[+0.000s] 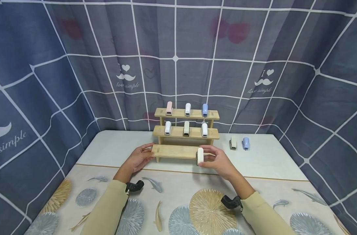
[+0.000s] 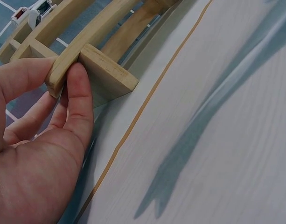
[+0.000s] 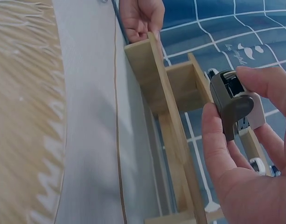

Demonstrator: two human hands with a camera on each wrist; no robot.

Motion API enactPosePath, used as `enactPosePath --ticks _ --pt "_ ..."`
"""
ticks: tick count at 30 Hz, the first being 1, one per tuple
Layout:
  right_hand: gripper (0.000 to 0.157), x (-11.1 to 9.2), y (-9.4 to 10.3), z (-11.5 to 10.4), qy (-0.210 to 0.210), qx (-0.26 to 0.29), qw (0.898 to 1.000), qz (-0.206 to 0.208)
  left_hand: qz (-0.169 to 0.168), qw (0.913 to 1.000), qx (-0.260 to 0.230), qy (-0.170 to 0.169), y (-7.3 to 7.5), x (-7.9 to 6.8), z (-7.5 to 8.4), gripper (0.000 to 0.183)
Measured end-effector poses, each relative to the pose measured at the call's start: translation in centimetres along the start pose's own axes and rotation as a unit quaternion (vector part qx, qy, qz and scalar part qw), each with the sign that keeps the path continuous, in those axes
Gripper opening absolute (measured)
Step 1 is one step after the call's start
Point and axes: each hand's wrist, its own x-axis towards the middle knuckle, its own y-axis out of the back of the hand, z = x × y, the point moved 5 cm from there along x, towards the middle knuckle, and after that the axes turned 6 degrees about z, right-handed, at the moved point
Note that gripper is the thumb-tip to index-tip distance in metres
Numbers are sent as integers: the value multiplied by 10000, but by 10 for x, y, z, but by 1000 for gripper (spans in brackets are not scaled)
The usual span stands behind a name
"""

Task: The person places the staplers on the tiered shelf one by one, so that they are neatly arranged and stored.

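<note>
A three-tier wooden display stand (image 1: 175, 151) is set on the table. My left hand (image 1: 138, 158) pinches the left end of its lowest tier, thumb and fingers on either side of the board, as the left wrist view shows. Near the right end of that tier, my right hand (image 1: 220, 161) holds a small stapler (image 3: 231, 100) with a white top and a dark grey base between thumb and fingers. Whether this stapler touches the board is unclear. The middle tier carries a white stapler (image 1: 168, 128), a cream one and another white one.
On the top tier stand a pink stapler (image 1: 169, 108), a white stapler (image 1: 188, 109) and a blue stapler (image 1: 205, 110). Right of the stand, a cream stapler (image 1: 233, 143) and a blue stapler (image 1: 246, 143) are on the table. A checked curtain (image 1: 154, 75) hangs behind.
</note>
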Motion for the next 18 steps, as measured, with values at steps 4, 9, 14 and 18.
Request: enactPosePath --ticks 4,9,14,18 --pt "74 6 -8 -1 44 -29 10000 -45 -20 10000 -44 19 1 0 0 69" --pt "72 12 -17 -2 57 -79 9999 -33 -98 9999 -16 -28 0 0 1 69" --pt "75 20 -27 -2 91 -117 9999 -67 -101 9999 -8 -23 1 0 0 68" --pt "73 27 -36 -3 66 -189 9998 -74 -66 10000 12 -13 1 0 0 68"
